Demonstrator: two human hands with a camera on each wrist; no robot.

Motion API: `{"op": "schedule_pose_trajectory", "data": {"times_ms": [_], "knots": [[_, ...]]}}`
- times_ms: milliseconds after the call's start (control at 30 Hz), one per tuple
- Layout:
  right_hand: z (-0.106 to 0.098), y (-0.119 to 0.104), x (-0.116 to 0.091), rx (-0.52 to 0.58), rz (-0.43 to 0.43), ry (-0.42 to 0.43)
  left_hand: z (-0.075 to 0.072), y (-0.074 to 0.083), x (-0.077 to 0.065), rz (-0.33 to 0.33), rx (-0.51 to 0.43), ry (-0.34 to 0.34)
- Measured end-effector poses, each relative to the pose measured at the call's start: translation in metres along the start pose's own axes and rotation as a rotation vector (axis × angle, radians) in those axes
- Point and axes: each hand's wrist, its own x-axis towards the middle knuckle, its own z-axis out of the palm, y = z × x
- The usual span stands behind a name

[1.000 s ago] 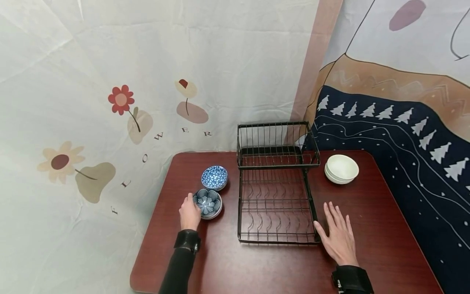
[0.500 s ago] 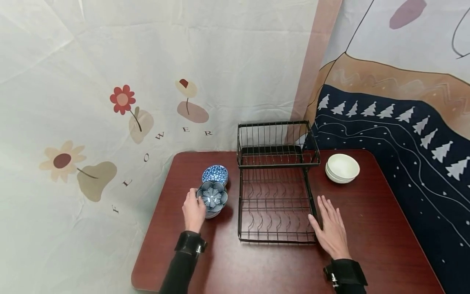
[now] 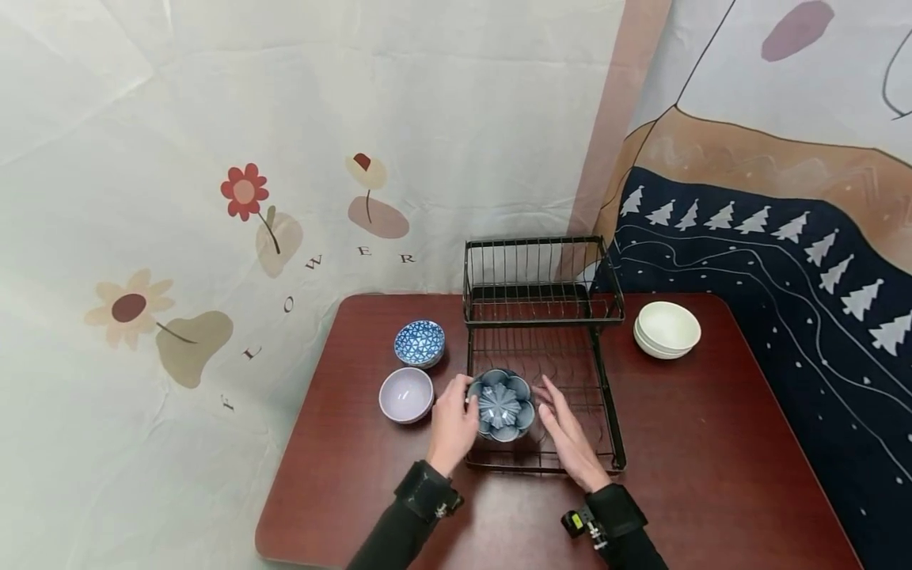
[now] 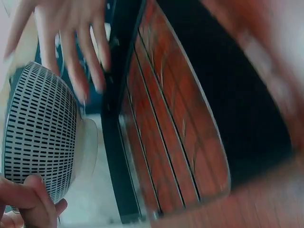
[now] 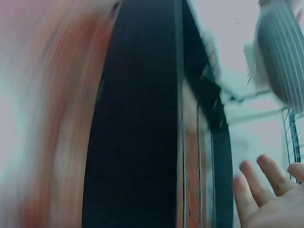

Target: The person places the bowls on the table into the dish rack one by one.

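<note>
My left hand (image 3: 453, 423) grips a blue-grey bowl (image 3: 501, 408) with a flower-shaped inside by its left side, over the lower tier of the black wire dish rack (image 3: 616, 427). Small dark dashes cover the bowl's pale outside (image 4: 45, 128) in the left wrist view, where left-hand fingers (image 4: 35, 202) pinch its wall. On the bowl's other side is my right hand (image 3: 570, 443), fingers extended, with nothing in its grasp. The right wrist view has those fingers (image 5: 266, 185) loosely bent and apart from the blurred bowl (image 5: 285, 57).
A lilac bowl (image 3: 407, 396) stands on the table (image 3: 342, 491) left of the rack. Behind it are blue-and-white patterned bowls (image 3: 419, 344). White stacked bowls (image 3: 666, 328) stand right of the rack. The rack's upper basket (image 3: 543, 323) rises at the back, near the wall hanging (image 3: 442, 119).
My left hand has lifted the flower bowl off the lilac bowl and carried it right, over the rack. My right hand has moved left from the rack's right edge to beside the bowl.
</note>
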Motion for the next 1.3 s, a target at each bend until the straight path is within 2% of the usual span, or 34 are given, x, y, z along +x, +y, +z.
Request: {"op": "schedule_pose_trajectory", "data": {"times_ms": [67, 133, 233, 367, 500, 633, 867, 1000, 1100, 1200, 1300], "knots": [[0.007, -0.004, 0.002, 0.111, 0.059, -0.022, 0.002, 0.017, -0.003, -0.019, 0.007, -0.049], [0.012, -0.007, 0.004, 0.193, 0.116, -0.004, 0.004, 0.027, -0.007, -0.044, -0.002, -0.100], [0.016, -0.009, 0.005, 0.279, 0.170, 0.044, 0.007, 0.033, -0.012, -0.050, -0.011, -0.132], [0.017, -0.009, 0.004, 0.344, 0.225, 0.068, 0.011, 0.032, -0.016, -0.032, -0.019, -0.127], [0.017, -0.007, 0.003, 0.331, 0.243, 0.078, 0.012, 0.030, -0.017, -0.021, -0.014, -0.120], [0.018, -0.008, 0.004, 0.292, 0.202, 0.103, 0.010, 0.030, -0.017, -0.036, -0.020, -0.139], [0.007, -0.008, 0.010, 0.215, 0.126, 0.135, 0.004, 0.025, -0.016, -0.160, -0.260, -0.323], [-0.007, -0.007, 0.010, 0.214, 0.130, 0.165, -0.004, 0.013, -0.020, -0.166, -0.308, -0.348], [-0.020, -0.005, 0.008, 0.229, 0.160, 0.206, -0.014, -0.005, -0.024, -0.098, -0.202, -0.306], [-0.033, -0.001, 0.008, 0.249, 0.198, 0.245, -0.025, -0.029, -0.034, -0.011, -0.002, -0.271], [-0.043, 0.002, 0.006, 0.268, 0.233, 0.269, -0.037, -0.057, -0.052, 0.033, 0.180, -0.300]]}}
